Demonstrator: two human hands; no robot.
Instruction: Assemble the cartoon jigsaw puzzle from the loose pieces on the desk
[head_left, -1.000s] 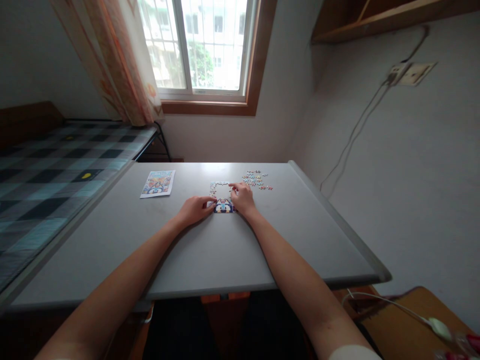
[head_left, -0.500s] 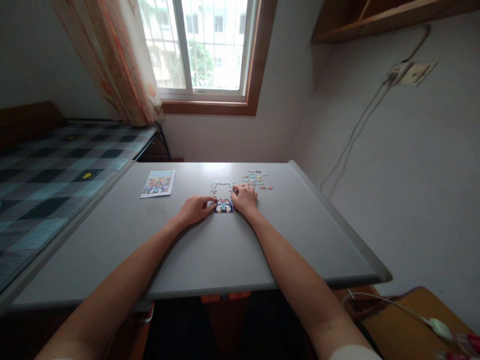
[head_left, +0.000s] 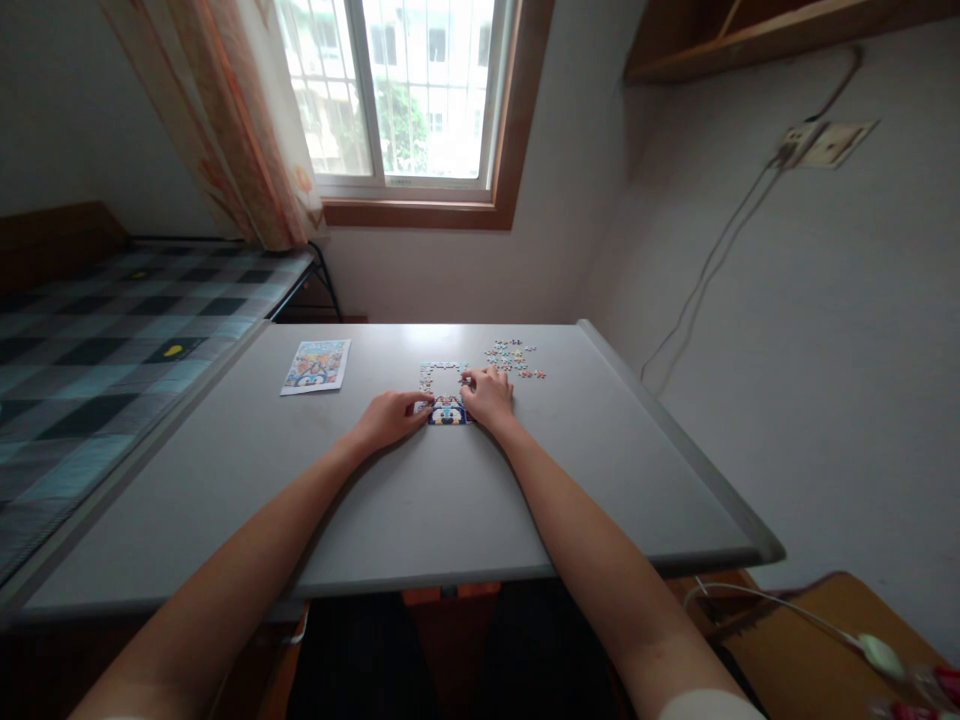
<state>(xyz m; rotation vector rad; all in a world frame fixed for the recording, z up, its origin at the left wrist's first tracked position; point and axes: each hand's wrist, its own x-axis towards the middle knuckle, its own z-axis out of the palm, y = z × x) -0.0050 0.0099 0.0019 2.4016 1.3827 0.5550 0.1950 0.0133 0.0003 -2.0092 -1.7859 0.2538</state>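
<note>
A partly joined jigsaw puzzle (head_left: pixel 448 414) lies flat on the grey table (head_left: pixel 420 510). Its border surrounds a bare middle, and its near part shows a dark blue and white cartoon face. My left hand (head_left: pixel 391 416) rests at the puzzle's left edge, fingers stretched out and thumb apart, touching the near left part. At the right border my right hand (head_left: pixel 490 396) has its fingers bent in a pinch. Whatever lies between those fingertips is hidden. Loose jigsaw pieces (head_left: pixel 507 354) lie scattered just beyond my right hand.
A printed picture sheet (head_left: pixel 316 367) lies on the table's left side. Left of the table is a bed with a checked cover (head_left: pixel 150 320). The right wall (head_left: pixel 787 330) carries a socket (head_left: pixel 817 146) with a hanging cable. A wooden stool (head_left: pixel 847 630) stands at lower right.
My right fingertips have shifted very slightly left along the puzzle's right border. My left hand and the loose pieces stay where they were.
</note>
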